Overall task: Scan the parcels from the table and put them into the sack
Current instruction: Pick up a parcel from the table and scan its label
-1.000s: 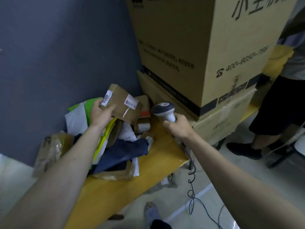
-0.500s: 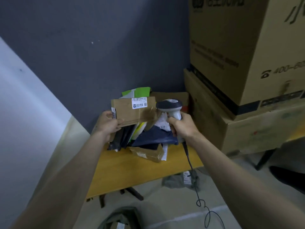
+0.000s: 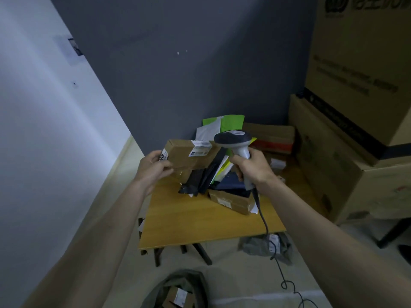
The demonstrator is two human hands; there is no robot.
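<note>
Left hand (image 3: 153, 168) grips cardboard parcel (image 3: 191, 155) above tabletop (image 3: 189, 221); right hand (image 3: 252, 166) clamped on scanner (image 3: 235, 142) at parcel's 3 o'clock. Sack (image 3: 178, 290) at 6.

Left grip (image 3: 153, 167) curled, right grip (image 3: 251, 166) fisted

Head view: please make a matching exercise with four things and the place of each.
Things:
1. brown parcel
2. scanner
3. sack
4. big cartons

Places:
A. on the floor, below the table's near edge
B. in the right hand
C. stacked at the right
D. in the left hand

Pairs: 1-D, 2-B, 3-A, 4-C
</note>
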